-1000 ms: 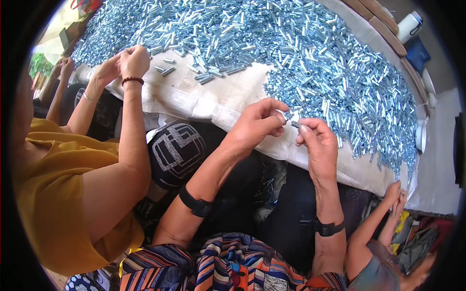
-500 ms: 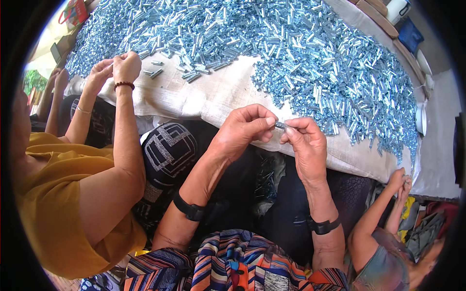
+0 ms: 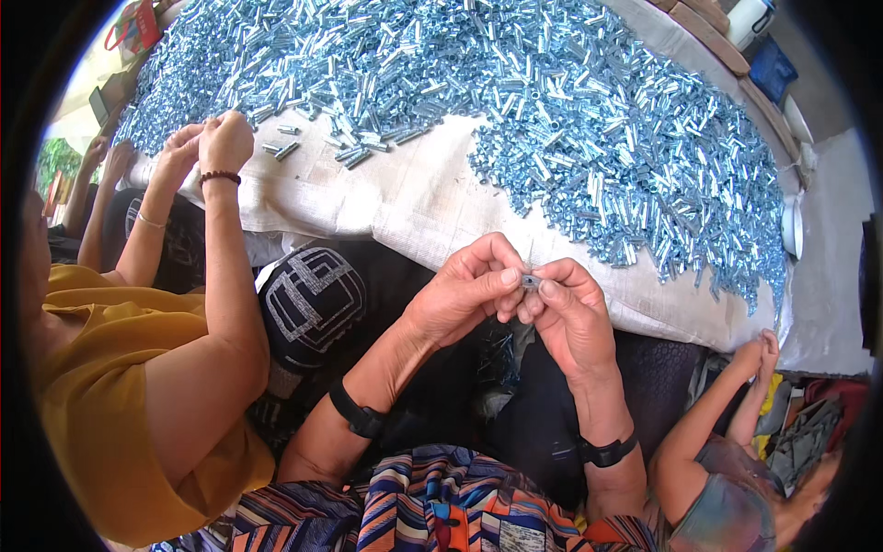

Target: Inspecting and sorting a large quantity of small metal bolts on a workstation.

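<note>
Between my fingertips is a small grey metal piece [image 3: 529, 281], too small to make out fully; a dark spot shows on it. My left hand [image 3: 474, 285] pinches it from the left, thumb on top. From the right, my right hand [image 3: 572, 308] pinches the same piece, its fingertips close against the left ones. Both hands are just above the near edge of a pale cloth [image 3: 405, 207]. Beyond them, a broad heap of shiny bluish metal tubes and small fittings [image 3: 589, 120] covers the far part of the cloth.
At my left, a person in a mustard top [image 3: 120, 386] works with both hands raised over the cloth. Another person's hands [image 3: 756, 354] are at the right edge. A few loose tubes [image 3: 287, 147] lie apart from the heap. Wooden boards [image 3: 708, 37] border the far right.
Both my hands have come slightly lower and nearer to me, still pinching the piece, which has turned. The left neighbour's hands have shifted a little left and down.
</note>
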`<state>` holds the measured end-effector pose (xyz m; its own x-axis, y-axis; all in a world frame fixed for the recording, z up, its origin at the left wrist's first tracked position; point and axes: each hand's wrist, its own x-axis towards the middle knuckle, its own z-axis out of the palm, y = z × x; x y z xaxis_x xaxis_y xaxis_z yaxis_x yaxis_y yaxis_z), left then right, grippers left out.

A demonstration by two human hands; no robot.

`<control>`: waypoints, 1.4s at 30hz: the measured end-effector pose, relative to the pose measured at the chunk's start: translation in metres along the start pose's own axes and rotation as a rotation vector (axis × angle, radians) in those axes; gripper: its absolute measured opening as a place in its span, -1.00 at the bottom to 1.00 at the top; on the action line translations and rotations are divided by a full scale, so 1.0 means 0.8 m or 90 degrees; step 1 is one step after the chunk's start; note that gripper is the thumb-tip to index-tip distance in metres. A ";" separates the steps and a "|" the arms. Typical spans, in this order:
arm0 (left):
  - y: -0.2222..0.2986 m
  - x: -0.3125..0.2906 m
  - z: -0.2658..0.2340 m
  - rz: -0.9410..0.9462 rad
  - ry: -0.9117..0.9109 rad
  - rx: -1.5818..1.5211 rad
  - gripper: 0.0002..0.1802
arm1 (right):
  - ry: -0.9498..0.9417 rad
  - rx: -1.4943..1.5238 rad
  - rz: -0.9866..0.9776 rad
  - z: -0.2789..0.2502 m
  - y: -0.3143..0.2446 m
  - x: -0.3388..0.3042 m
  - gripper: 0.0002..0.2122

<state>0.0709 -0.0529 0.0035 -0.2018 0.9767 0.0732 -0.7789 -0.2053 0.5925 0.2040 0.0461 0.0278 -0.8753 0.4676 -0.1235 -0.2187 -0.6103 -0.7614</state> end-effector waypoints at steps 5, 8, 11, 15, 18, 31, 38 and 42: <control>-0.003 0.003 -0.004 0.013 -0.005 -0.026 -0.84 | 0.009 0.023 0.005 0.004 0.000 0.002 -0.92; -0.002 0.002 -0.005 0.011 -0.002 -0.024 -0.85 | 0.008 0.034 0.006 0.005 0.001 0.002 -0.92; 0.001 0.005 -0.006 -0.006 0.025 0.053 -0.85 | 0.032 0.005 0.017 -0.002 0.001 0.004 -0.91; 0.034 0.010 -0.019 -0.026 0.112 0.296 -0.83 | 0.030 -0.071 0.044 -0.012 -0.006 -0.002 -0.91; 0.046 0.032 -0.038 0.100 0.280 0.739 -0.85 | 0.004 -0.411 0.090 -0.021 -0.025 -0.010 -0.89; 0.039 0.092 -0.043 0.150 0.421 1.257 -0.85 | 0.167 -1.065 -0.363 -0.029 -0.066 0.129 -0.81; 0.041 0.103 -0.050 0.134 0.449 1.290 -0.84 | 0.193 -1.236 -0.319 -0.028 -0.052 0.155 -0.88; 0.049 0.099 -0.040 0.131 0.458 1.189 -0.85 | 0.220 -1.162 -0.370 -0.031 -0.048 0.148 -0.92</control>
<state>0.0052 0.0146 0.0072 -0.7145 0.6559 0.2434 0.6427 0.4780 0.5986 0.1193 0.1406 0.0267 -0.7140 0.5602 0.4201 0.4352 0.8250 -0.3605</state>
